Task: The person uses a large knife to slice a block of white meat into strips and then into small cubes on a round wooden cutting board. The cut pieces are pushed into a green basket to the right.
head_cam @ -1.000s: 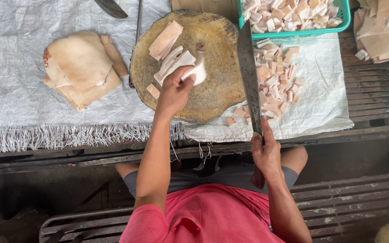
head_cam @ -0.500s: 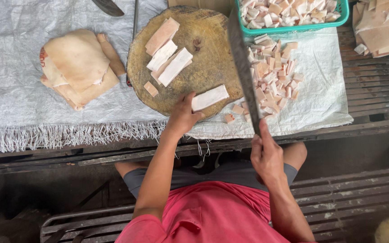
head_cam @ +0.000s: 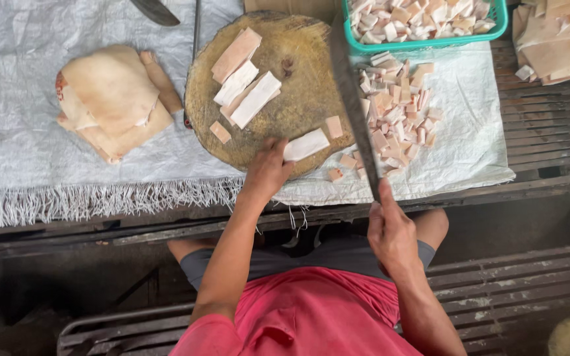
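Note:
My left hand [head_cam: 268,168] rests on the near edge of a round wooden chopping board [head_cam: 298,72], fingers holding a pale strip of pork skin [head_cam: 306,144] flat on it. My right hand [head_cam: 390,231] grips the handle of a long cleaver [head_cam: 352,99], whose blade points away from me over the board's right side, just right of the strip. Three more strips [head_cam: 242,82] lie on the board's far left part, with a small cut piece [head_cam: 220,132] near them.
A heap of small cut pieces [head_cam: 397,105] lies on white sacking [head_cam: 21,151] right of the board. A green basket [head_cam: 423,16] of pieces stands behind it. Folded slabs of skin [head_cam: 110,99] lie left; more slabs [head_cam: 555,39] sit far right. Another knife [head_cam: 156,10] rests at the top.
My left hand drew one strip from the board's middle down to its near edge. The cleaver shifted left, over the board's right side.

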